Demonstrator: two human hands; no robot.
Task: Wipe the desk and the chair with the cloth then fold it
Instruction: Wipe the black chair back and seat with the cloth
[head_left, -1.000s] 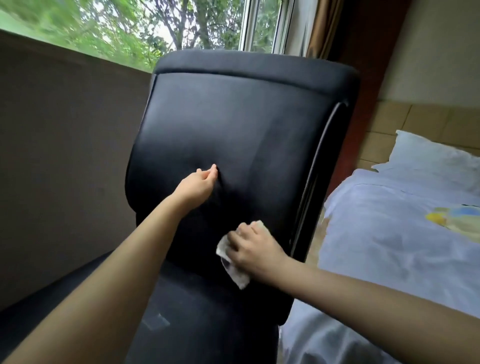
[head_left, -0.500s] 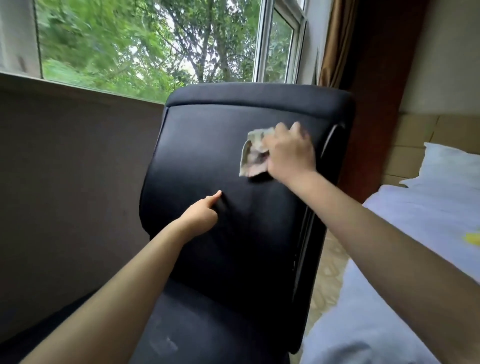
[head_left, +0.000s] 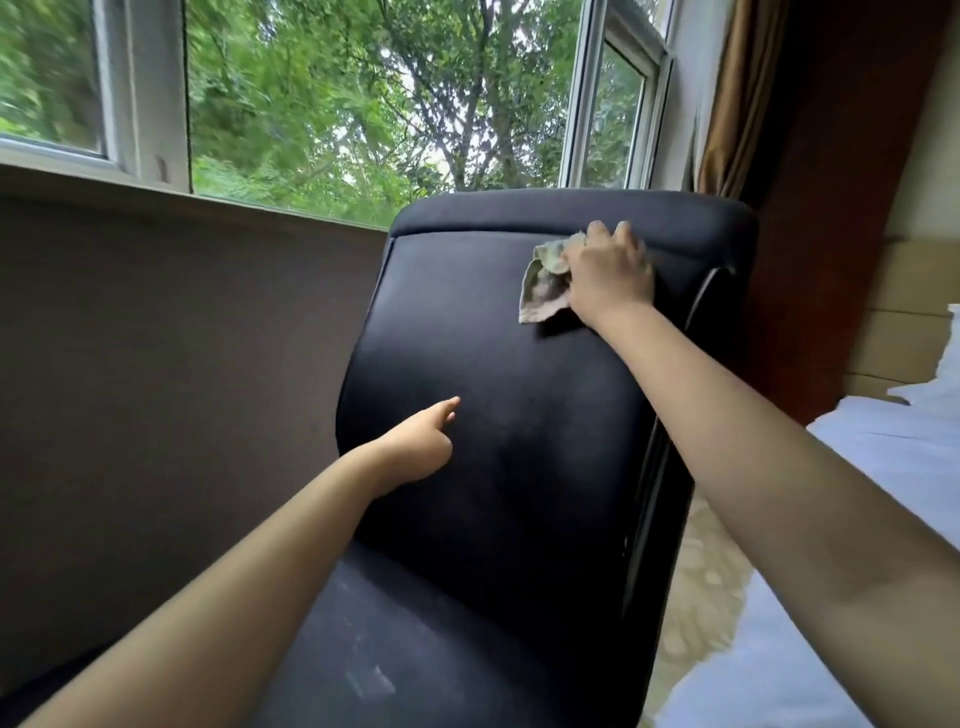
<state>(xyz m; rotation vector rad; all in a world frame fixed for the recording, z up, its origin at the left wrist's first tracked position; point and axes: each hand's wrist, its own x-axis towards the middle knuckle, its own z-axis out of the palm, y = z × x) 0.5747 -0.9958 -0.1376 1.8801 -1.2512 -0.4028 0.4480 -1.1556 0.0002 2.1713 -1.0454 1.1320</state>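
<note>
A black office chair (head_left: 519, 415) fills the middle of the head view, its backrest facing me and its dusty seat low in front. My right hand (head_left: 608, 275) presses a crumpled pale green-grey cloth (head_left: 543, 288) against the backrest near its top right. My left hand (head_left: 423, 441) rests against the backrest's left middle, fingers curled and the forefinger stretched out, holding nothing. The desk is out of sight.
A dark wall (head_left: 156, 364) under a wide window (head_left: 363, 104) runs behind and left of the chair. A bed with white bedding (head_left: 883, 457) lies at the right, with a brown curtain (head_left: 737, 93) and a patterned floor strip (head_left: 696, 587) between bed and chair.
My right hand has carried the cloth from the backrest's lower part up to near its top. My left hand stayed on the backrest. My view tilted upward.
</note>
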